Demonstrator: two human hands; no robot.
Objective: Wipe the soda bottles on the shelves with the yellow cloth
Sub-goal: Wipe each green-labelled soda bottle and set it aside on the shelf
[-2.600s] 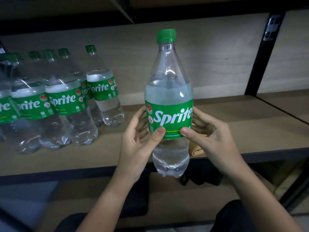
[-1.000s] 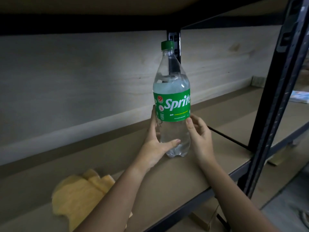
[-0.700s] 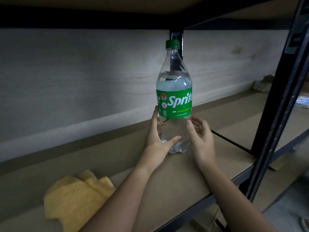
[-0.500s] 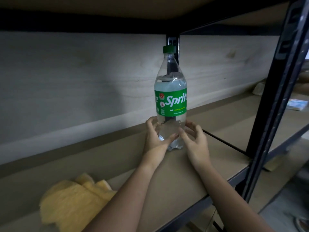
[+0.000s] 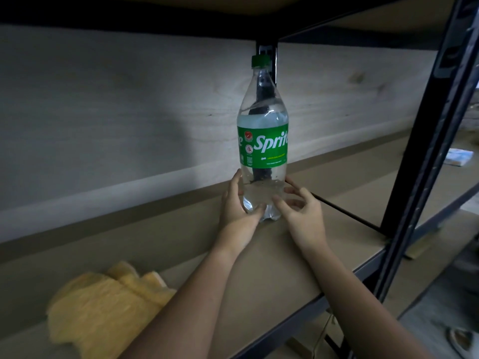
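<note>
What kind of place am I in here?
Probably a stockroom or shop storage area: a black metal rack post carries long board shelves, a Sprite bottle stands there between two hands, and a yellow cloth lies nearby.

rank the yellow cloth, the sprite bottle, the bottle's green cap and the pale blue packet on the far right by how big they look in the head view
1. yellow cloth, though it lies nearest the camera, which inflates it
2. Sprite bottle, close behind the cloth in area
3. pale blue packet, partly hidden by the shelf post
4. green cap
</note>
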